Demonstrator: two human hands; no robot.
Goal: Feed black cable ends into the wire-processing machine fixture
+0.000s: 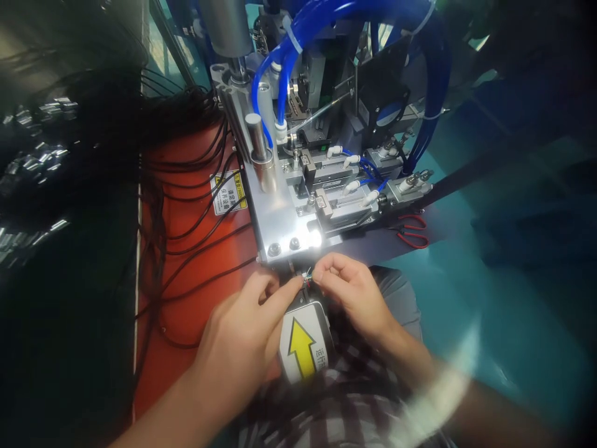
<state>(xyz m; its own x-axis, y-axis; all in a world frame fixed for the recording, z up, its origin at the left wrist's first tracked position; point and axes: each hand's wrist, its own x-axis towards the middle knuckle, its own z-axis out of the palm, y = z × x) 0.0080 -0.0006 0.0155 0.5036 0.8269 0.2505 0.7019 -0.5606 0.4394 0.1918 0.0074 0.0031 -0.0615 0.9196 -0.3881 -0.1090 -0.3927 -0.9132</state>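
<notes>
My left hand (245, 326) and my right hand (352, 289) meet just below the front edge of a metal machine plate (275, 211). Both pinch the stripped end of a thin cable (306, 278), where tiny coloured wires fan out between the fingertips. The left fingers are pressed together on the cable from the left; the right thumb and forefinger nip the wire tips from the right. Under the hands sits a rounded black part with a white label bearing a yellow arrow (303, 348).
A pneumatic fixture with blue hoses (284, 74) and metal clamps (336, 193) rises behind the hands. Many black cables (186, 205) trail over an orange surface on the left. Red-handled snips (413, 230) lie on the teal table at right. A checked garment covers my lap.
</notes>
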